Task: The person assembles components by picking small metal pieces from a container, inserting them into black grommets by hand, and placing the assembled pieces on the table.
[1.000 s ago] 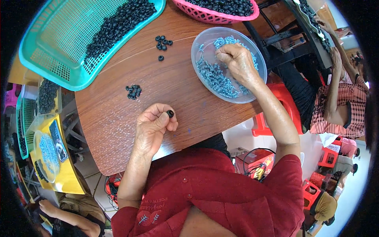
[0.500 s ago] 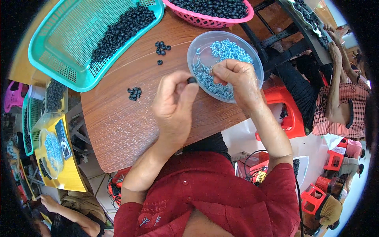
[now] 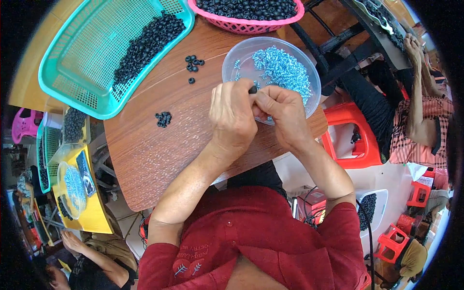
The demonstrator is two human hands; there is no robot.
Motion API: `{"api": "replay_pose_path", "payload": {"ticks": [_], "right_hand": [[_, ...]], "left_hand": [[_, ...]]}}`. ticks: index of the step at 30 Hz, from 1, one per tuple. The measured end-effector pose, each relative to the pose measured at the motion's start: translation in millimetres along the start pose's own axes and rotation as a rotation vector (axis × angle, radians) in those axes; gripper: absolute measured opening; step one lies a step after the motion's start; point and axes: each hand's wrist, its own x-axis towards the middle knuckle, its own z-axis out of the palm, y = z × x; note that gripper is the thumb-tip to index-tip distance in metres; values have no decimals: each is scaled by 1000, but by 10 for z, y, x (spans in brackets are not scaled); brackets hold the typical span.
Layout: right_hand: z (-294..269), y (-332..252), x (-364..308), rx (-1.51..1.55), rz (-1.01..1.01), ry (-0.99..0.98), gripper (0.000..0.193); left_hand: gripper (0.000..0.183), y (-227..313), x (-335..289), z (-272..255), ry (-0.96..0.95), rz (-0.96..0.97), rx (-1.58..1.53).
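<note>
My left hand [image 3: 233, 111] is closed, its fingers curled round a small black round part [image 3: 253, 90] that sticks out at the fingertips. Against it, above the near side of a clear plastic bowl [image 3: 231, 54], my right hand [image 3: 286, 115] pinches with thumb and forefinger. Whatever the right fingers hold is hidden behind them. Small shiny blue coiled pieces [image 3: 282, 67] fill much of the bowl. To the left on the wooden table [image 3: 159, 159] lie a tight cluster of black pieces [image 3: 163, 119] and a looser group of black round parts [image 3: 194, 62].
A turquoise basket [image 3: 77, 92] with black parts stands far left. A pink basket [image 3: 241, 25] heaped with black parts is at the far edge. Red stools [image 3: 355, 130] stand right of the table. Other people work at both sides; a yellow table [image 3: 99, 208] is at left.
My left hand has moved right and turned its back upward, bringing the black part to my right fingertips. My right hand has shifted slightly left and down. The two hands now meet.
</note>
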Motion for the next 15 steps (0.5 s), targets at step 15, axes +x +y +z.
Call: {"api": "replay_pose_path", "payload": {"ticks": [15], "right_hand": [[-118, 76, 96, -188, -45, 27, 26]], "left_hand": [[24, -140, 123, 178, -79, -89, -50]]}}
